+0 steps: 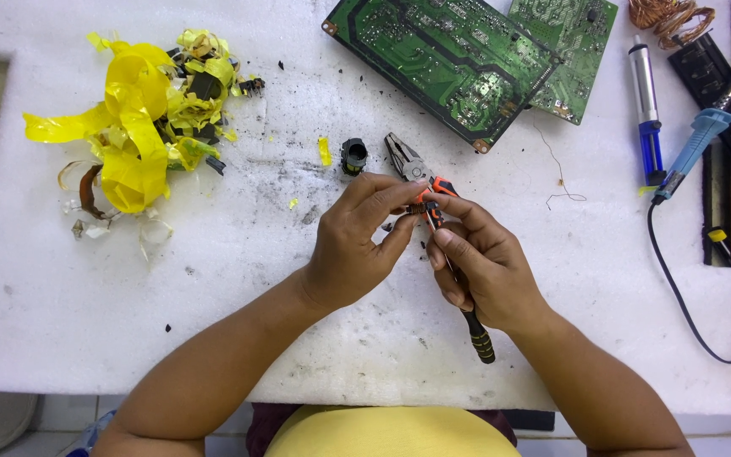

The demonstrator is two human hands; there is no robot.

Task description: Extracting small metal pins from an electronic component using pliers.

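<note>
My left hand [355, 245] pinches a small dark part [420, 206] between thumb and fingertips, above the white foam mat [213, 279]. My right hand [482, 267] grips a thin tool with a black handle ringed in yellow [481, 340]; its tip meets the small part. Right behind my fingers, pliers with a grey head [404, 157] and orange-black handles lie on the mat, partly hidden by my hands. A small black bobbin [354, 156] stands just left of the pliers.
A heap of yellow tape strips and dark scraps [141, 118] lies far left. Two green circuit boards [458, 59] sit at the back. On the right are a blue desoldering pump [649, 110], a blue-handled soldering iron [694, 145] with its black cable, and a copper wire coil [668, 17].
</note>
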